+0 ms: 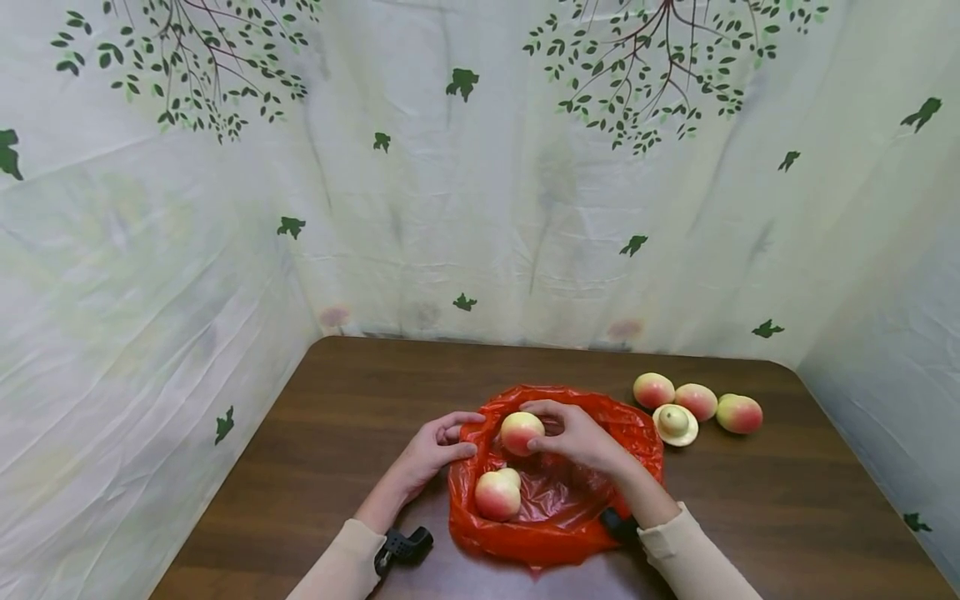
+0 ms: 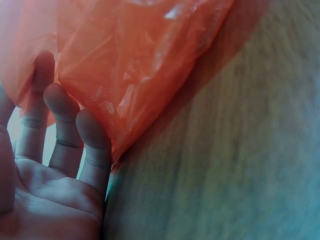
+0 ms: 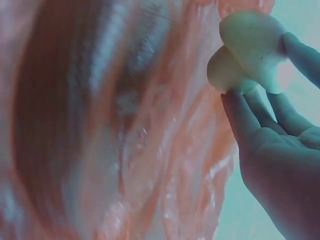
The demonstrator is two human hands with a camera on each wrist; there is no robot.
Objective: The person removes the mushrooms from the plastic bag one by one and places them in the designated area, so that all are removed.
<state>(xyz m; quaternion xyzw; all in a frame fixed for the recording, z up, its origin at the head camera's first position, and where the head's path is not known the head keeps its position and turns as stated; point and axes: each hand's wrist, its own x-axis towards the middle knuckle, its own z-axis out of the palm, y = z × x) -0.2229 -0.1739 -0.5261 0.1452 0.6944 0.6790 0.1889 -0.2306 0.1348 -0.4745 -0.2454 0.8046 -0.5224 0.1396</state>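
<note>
A red plastic bag [image 1: 555,542] lies spread with its mouth up, its rim rolled outward. My left hand [image 1: 438,450] holds its left rim, fingers against the thin film [image 2: 135,65] in the left wrist view. Over the bag's inside, my right hand [image 1: 573,433] grips a yellow-and-red peach [image 1: 521,433] between thumb and fingers. Two overlapping pale rounded shapes [image 3: 255,47] show at those fingertips in the right wrist view. Inside the bag, near its left front, sits another peach [image 1: 497,496] with a smaller pale rounded piece [image 1: 512,477] behind it.
Right of the bag, three peaches [image 1: 696,402] lie at the back of the brown wooden table [image 1: 360,383]. In front of them is a pale disc-like piece with a greenish knob [image 1: 675,423]. A leaf-printed curtain [image 1: 420,233] surrounds the table's back and sides.
</note>
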